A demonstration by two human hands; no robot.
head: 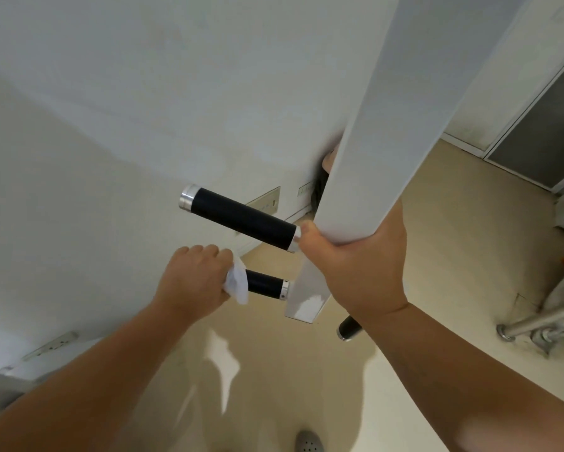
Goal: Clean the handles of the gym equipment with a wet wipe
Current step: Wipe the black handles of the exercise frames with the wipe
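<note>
asker: writing anywhere, a brand or a label?

watcher: nothing i can read. a small label (305, 190) low on the wall, just left of the white beam (388, 125), has marks too blurred to make out. the wall plate (266, 200) behind the upper handle (241, 220) is just as unclear.

asker: how is the left hand placed?

watcher: the left hand (192, 278) reaches up from the lower left, knuckles toward the camera. its fingers are curled round the wet wipe (236, 282), which is bunched over the outer end of the lower handle (263, 283). the black grip shows between the wipe and the metal collar at the beam.

asker: and the right?

watcher: the right hand (355, 265) comes up from the lower right and grips the beam's lower part from beneath. its thumb lies on the near face, just beside the upper handle's collar. the fingers go round the far side, out of sight.

asker: anything else?

watcher: the tip of a third handle (348, 327) pokes out below the right wrist. a grey shoe (308, 442) stands on the beige floor (453, 239).
</note>
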